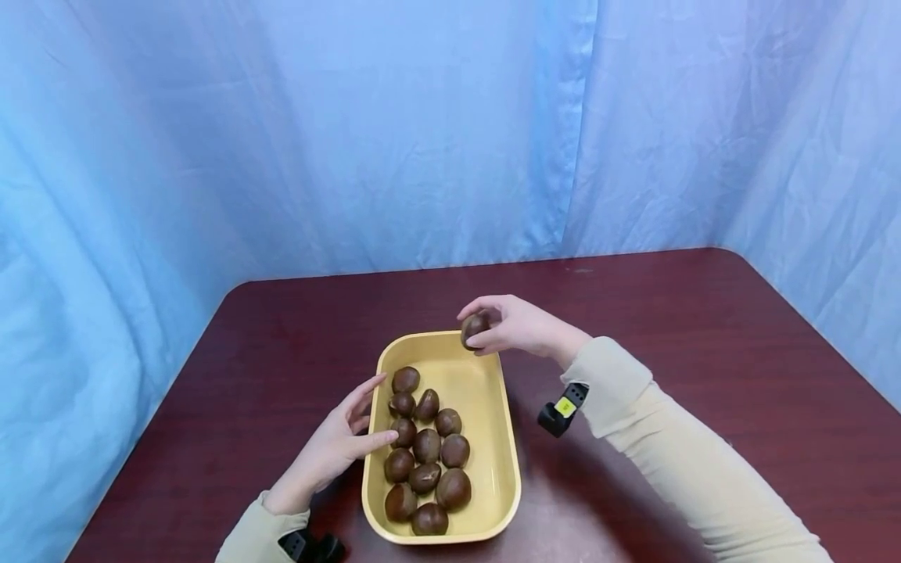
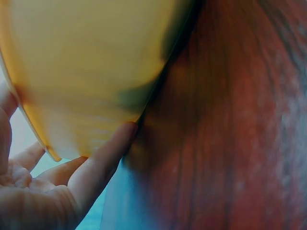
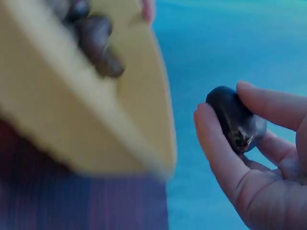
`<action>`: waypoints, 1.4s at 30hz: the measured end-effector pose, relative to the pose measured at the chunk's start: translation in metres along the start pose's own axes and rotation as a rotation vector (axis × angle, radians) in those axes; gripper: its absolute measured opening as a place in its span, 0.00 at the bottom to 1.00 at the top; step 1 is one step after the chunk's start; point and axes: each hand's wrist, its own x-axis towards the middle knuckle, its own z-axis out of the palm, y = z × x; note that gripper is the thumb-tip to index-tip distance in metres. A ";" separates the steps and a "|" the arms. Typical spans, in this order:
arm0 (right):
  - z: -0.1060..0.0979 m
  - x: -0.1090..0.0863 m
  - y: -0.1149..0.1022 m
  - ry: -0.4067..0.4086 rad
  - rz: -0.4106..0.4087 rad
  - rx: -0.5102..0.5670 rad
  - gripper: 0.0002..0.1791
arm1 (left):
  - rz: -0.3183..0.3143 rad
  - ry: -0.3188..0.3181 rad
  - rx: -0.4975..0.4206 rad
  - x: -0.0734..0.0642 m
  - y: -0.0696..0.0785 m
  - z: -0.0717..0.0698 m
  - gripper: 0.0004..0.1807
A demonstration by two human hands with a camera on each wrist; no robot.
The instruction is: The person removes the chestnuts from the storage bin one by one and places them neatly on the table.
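Between the thumb and fingers of my right hand point(image 1: 517, 324) is a brown chestnut point(image 1: 475, 331), held above the tray's far right corner. The right wrist view shows this chestnut point(image 3: 235, 117) pinched, its rough pale end turned outward. A yellow rectangular tray point(image 1: 496, 500) stands on the table. My left hand point(image 1: 338, 446) grips its left side, thumb over the rim, fingers along the outside. In the left wrist view, fingers point(image 2: 103, 165) lie against the tray's outer wall point(image 2: 96, 62). Several chestnuts point(image 1: 426, 446) lie inside, mostly along the left and near part.
A dark red wooden table point(image 1: 669, 352) surrounds the tray. Pale blue curtains point(image 1: 422, 141) hang behind it and at both sides. Each wrist wears a black strap device, the right one point(image 1: 563, 408) with a yellow label.
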 end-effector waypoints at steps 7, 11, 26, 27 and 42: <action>-0.031 -0.009 0.033 0.062 0.083 0.003 0.24 | -0.020 0.025 0.004 -0.002 -0.002 -0.002 0.45; -0.043 -0.013 0.056 0.070 0.121 -0.043 0.26 | -0.012 0.022 0.020 -0.003 -0.002 -0.003 0.45; -0.056 -0.022 0.097 0.026 0.123 -0.178 0.23 | -0.003 -0.013 -0.025 -0.002 -0.002 -0.003 0.45; -0.056 -0.022 0.097 0.022 0.119 -0.193 0.23 | -0.002 -0.011 -0.025 -0.002 -0.002 -0.003 0.45; -0.068 -0.021 0.098 0.040 0.125 -0.358 0.26 | 0.017 -0.021 -0.055 -0.001 -0.004 -0.003 0.45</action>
